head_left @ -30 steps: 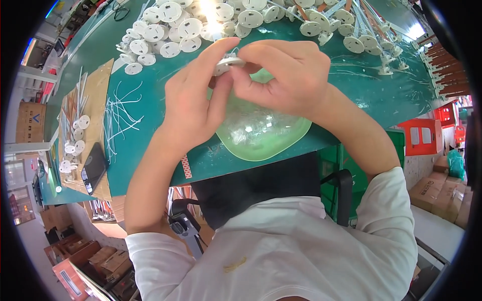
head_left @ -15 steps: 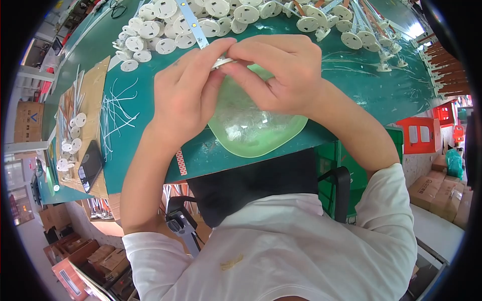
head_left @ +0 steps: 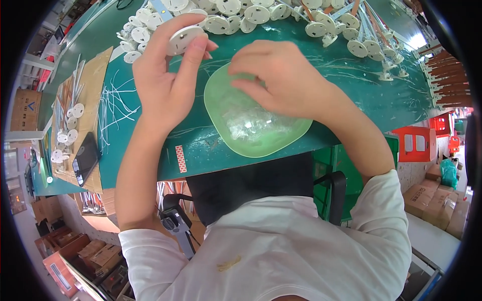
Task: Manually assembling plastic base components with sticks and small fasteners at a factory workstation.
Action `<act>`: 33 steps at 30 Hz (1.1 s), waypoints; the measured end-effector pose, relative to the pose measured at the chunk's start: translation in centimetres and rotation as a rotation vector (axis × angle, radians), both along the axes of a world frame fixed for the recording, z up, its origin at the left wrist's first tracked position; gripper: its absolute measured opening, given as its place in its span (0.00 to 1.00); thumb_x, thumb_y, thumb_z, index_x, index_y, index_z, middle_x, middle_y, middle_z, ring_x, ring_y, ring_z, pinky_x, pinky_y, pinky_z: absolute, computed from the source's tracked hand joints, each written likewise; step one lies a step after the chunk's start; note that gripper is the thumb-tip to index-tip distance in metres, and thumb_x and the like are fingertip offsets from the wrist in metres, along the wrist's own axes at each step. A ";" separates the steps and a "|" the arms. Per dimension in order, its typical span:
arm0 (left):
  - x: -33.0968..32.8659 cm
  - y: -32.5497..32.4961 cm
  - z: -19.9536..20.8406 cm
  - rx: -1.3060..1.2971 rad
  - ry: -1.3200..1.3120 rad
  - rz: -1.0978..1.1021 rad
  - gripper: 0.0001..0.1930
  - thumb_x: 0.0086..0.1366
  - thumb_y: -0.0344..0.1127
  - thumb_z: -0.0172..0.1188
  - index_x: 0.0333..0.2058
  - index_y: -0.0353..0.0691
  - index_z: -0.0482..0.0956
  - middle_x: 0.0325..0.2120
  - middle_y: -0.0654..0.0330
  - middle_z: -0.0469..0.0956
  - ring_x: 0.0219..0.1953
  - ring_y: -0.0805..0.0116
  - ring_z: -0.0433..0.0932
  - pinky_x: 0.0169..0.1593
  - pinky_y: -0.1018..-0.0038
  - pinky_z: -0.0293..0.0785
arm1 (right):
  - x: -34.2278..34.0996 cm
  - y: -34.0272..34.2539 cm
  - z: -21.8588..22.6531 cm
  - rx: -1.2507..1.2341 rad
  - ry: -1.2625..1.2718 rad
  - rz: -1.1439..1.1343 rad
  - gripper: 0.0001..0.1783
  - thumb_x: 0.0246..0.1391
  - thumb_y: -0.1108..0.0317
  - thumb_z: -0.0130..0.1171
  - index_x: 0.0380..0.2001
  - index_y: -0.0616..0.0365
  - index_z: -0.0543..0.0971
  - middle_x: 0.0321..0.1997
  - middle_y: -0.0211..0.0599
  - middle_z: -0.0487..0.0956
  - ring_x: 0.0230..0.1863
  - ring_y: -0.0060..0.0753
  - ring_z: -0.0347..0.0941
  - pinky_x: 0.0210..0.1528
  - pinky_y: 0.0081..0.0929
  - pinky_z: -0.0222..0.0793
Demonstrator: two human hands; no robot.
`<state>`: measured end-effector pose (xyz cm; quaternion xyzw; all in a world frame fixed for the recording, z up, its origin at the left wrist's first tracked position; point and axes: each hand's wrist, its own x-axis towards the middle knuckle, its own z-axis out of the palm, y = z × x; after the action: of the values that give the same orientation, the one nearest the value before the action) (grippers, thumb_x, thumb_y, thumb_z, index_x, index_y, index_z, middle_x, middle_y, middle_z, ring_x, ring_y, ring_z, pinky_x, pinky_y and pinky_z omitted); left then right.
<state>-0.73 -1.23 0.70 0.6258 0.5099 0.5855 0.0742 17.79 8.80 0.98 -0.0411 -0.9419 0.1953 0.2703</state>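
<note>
A left hand [head_left: 165,88] pinches one white round disc [head_left: 184,41] between thumb and fingers, its flat face tipped toward the wearer, an LED strip [head_left: 161,9] running up and leftward past the knuckles. The right hand [head_left: 273,75], thumb parted from loosely curled fingers, hovers empty above one green bowl [head_left: 217,103]. Beyond, dozens of similar discs [head_left: 258,14] crowd the table; one phone [head_left: 86,159] lies left.

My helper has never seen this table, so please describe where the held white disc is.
On the green table sits a light-green bowl. Left of it, the left hand grips the round white disc; unlike the heaped discs beyond, it alone is held.
</note>
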 end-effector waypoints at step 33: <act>0.5 0.0 -0.1 -0.134 0.077 -0.050 0.19 0.69 0.31 0.55 0.58 0.37 0.71 0.41 0.53 0.83 0.41 0.70 0.82 0.43 0.76 0.76 | -0.2 0.5 -0.1 0.109 0.071 -0.103 0.04 0.45 0.77 0.63 0.28 0.62 0.81 0.27 0.39 0.81 0.28 0.43 0.79 0.31 0.32 0.77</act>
<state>-0.28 -1.21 0.65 0.6541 0.5345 0.5236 0.1110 17.63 9.30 0.91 -0.0679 -0.9376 0.1308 0.3150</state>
